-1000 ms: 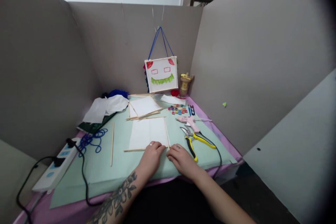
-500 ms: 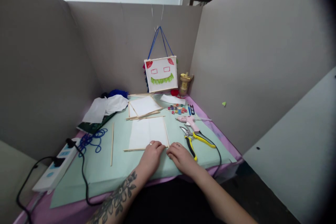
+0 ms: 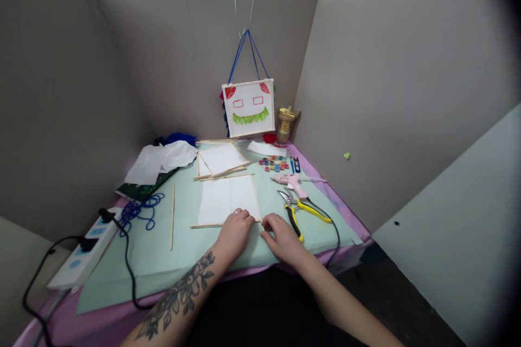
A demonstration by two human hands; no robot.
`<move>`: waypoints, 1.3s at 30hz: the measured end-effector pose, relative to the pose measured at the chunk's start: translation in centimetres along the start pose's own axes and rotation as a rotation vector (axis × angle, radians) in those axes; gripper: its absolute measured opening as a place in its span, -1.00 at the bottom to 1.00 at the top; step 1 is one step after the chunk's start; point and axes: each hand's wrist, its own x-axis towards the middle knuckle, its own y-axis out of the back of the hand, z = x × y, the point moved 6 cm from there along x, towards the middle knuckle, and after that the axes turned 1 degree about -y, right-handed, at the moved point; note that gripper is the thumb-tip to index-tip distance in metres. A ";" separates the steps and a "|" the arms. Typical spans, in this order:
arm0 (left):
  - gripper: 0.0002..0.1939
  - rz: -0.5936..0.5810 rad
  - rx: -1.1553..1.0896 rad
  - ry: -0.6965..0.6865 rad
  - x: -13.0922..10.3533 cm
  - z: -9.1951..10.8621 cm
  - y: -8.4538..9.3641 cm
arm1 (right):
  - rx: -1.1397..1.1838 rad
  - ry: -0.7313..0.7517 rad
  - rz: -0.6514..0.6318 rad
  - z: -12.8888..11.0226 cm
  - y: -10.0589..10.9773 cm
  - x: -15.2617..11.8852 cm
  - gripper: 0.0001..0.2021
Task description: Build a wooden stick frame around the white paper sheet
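A white sheet of paper [image 3: 228, 200] lies on the green cover, with thin wooden sticks along its edges. My left hand [image 3: 236, 232] is closed over the right part of the near wooden stick [image 3: 205, 226], at the frame's lower right corner. Just right of that corner is my right hand [image 3: 281, 236], its thumb and forefinger bent and a little apart, with nothing visible between them. The right side stick [image 3: 256, 200] meets the near one there. Yellow-handled pruning shears [image 3: 293, 209] and a pink glue gun [image 3: 293, 183] lie right of the paper.
Another stick-framed sheet [image 3: 223, 158] lies behind. A loose stick [image 3: 172, 217], blue cord [image 3: 142, 211] and power strip [image 3: 87, 252] are at left. Paint pots [image 3: 274, 164] stand at back right. A decorated panel [image 3: 249, 108] hangs on the grey partition [image 3: 175, 59].
My right hand's thumb and forefinger have parted slightly at the corner. My left hand stays on the near stick. The whole view has shifted a little, so things appear slightly higher.
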 end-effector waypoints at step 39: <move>-0.54 0.023 -0.005 -0.014 -0.1 -0.2 -0.7 | -0.623 -0.554 0.026 4.8 6.3 -2.6 -0.19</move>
